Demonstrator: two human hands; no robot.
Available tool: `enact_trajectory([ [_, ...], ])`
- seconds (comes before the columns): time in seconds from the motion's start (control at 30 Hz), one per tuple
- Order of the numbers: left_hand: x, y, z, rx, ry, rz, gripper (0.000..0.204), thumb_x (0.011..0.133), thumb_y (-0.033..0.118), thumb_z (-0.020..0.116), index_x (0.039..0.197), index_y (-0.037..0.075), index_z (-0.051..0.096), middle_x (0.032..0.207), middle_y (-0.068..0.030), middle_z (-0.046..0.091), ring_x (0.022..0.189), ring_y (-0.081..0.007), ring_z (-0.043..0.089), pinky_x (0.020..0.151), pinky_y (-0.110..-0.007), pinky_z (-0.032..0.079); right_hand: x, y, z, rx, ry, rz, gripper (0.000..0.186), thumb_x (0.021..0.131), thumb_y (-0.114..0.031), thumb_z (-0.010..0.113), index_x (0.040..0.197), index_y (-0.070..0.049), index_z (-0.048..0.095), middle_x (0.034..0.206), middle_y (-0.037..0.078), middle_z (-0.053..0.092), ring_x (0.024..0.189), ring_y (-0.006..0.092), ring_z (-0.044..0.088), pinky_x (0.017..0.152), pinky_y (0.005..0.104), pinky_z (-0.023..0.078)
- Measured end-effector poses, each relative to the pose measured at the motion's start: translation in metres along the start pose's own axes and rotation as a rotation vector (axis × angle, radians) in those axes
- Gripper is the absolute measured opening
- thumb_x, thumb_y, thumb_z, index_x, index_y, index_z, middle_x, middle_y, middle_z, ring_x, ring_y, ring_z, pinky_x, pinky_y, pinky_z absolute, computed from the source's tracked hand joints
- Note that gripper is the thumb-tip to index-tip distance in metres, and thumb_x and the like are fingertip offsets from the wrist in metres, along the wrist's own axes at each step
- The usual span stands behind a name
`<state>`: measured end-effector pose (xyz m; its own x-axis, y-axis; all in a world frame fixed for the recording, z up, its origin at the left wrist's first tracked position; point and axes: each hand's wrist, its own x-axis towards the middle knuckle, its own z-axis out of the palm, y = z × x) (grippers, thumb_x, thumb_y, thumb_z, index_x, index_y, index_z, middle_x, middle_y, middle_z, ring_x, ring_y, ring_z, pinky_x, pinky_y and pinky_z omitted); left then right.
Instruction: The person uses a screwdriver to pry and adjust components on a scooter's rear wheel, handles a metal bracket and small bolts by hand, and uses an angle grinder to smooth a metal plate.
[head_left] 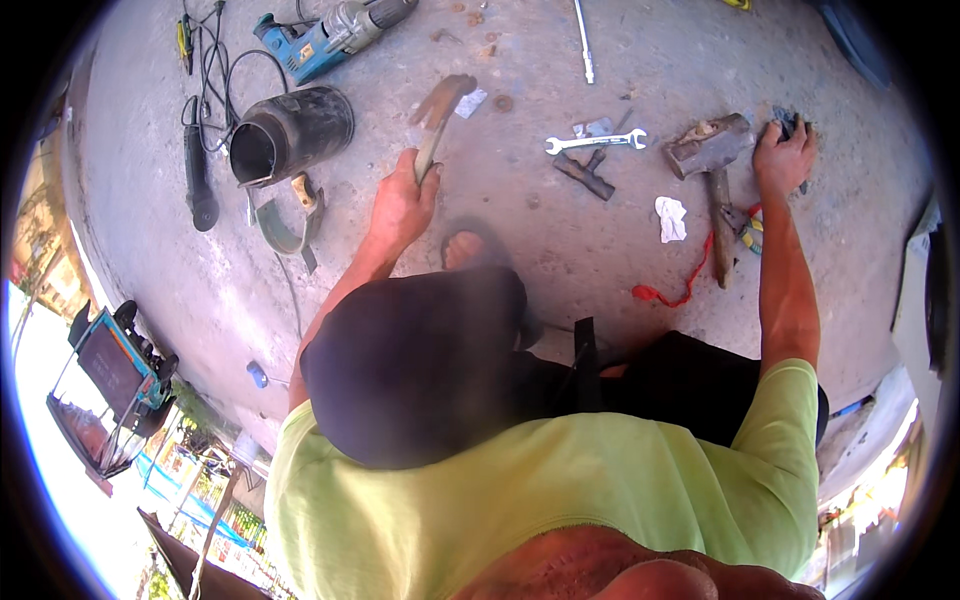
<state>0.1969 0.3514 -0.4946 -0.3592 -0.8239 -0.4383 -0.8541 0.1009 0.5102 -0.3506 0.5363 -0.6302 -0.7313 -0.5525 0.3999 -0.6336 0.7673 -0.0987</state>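
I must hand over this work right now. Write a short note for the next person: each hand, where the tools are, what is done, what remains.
Left hand: closed around the handle of a hammer, head raised over the concrete floor.
Right hand: pressed on a small dark object on the floor.
Nearby: sledgehammer, wrench, black cylinder lying on its side, blue power drill, red cord.
Done: cannot tell from this view.
Left: the dark object shows no clear change; check it closely.
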Motion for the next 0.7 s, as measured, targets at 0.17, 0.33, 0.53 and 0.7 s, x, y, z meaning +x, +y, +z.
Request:
enact_trajectory([
  [0.17,0.013,-0.005,-0.008,0.033,-0.07,-0.014,0.029,0.098,0.029,0.061,0.105,0.001,0.059,0.074,-0.0178,0.067,0.072,-0.0349,0.069,0.066,-0.043,0.052,0.007,0.007,0.002,0.047,0.025,-0.054,0.062,0.085,-0.049,0.06,0.137,-0.014,0.059,0.146,0.014,0.051,0.135,0.0357,0.045,0.111,0.0521,0.034],
  [0.33,-0.002,0.017,-0.015,-0.076,0.048,0.019,0.026,0.098,0.024,0.062,0.104,0.0,0.058,0.073,-0.0181,0.066,0.07,-0.0334,0.069,0.065,-0.041,0.052,0.004,0.004,0.005,0.052,0.024,-0.034,0.063,0.084,-0.049,0.061,0.137,-0.015,0.059,0.145,0.014,0.052,0.135,0.0353,0.045,0.111,0.0521,0.034],
  [0.53,0.0,-0.023,0.0,0.132,-0.051,0.018,0.025,0.097,0.026,0.062,0.107,0.004,0.058,0.076,-0.0217,0.067,0.077,-0.0428,0.069,0.068,-0.047,0.052,-0.006,0.011,0.009,0.025,0.015,-0.047,0.062,0.084,-0.049,0.061,0.137,-0.015,0.059,0.146,0.014,0.051,0.136,0.0345,0.045,0.111,0.0518,0.034],
  [0.7,-0.008,0.005,-0.017,-0.086,-0.006,-0.031,0.023,0.096,0.022,0.063,0.108,0.003,0.055,0.08,-0.026,0.067,0.081,-0.0468,0.067,0.068,-0.05,0.052,0.002,0.006,0.007,0.047,0.032,-0.033,0.062,0.085,-0.049,0.062,0.136,-0.015,0.059,0.146,0.014,0.051,0.136,0.0344,0.045,0.111,0.052,0.034],
])
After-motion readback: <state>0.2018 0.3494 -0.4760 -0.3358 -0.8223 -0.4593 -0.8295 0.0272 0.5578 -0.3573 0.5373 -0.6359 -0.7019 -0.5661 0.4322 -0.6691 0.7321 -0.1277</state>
